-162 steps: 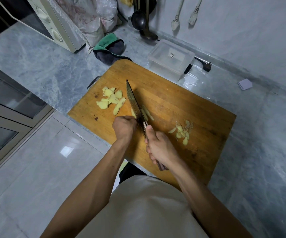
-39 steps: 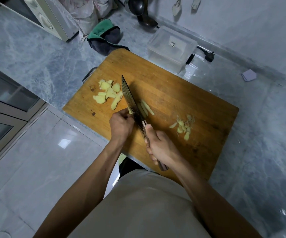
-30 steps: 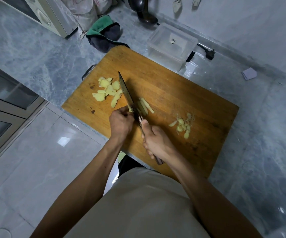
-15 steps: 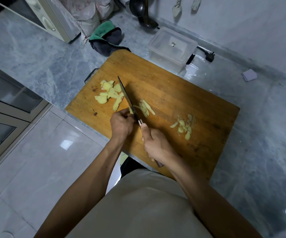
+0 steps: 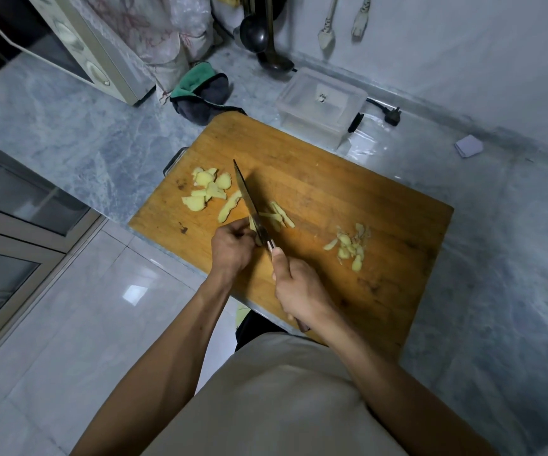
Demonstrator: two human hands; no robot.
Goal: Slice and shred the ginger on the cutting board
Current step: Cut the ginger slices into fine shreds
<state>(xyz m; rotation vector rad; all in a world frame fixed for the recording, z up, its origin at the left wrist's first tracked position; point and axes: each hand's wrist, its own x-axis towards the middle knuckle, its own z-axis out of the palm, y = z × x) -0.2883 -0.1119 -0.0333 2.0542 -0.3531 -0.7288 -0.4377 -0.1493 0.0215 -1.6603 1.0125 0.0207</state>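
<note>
Illumination is dim and cool throughout, with a bluish cast over the marble tabletop (image 5: 78, 133). Overhead light is indicated by a bright square reflection on the glossy floor tile (image 5: 134, 292). Glare also shows on the clear plastic sheet (image 5: 366, 143) beside the cutting board (image 5: 348, 189), whose orange-brown surface is the most saturated area. Shadows are soft and weak; corners darken, notably the upper left. Wide-angle distortion bends straight edges toward the frame borders. Central focus is acceptable; the lower right corner is smeared and indistinct.
</note>
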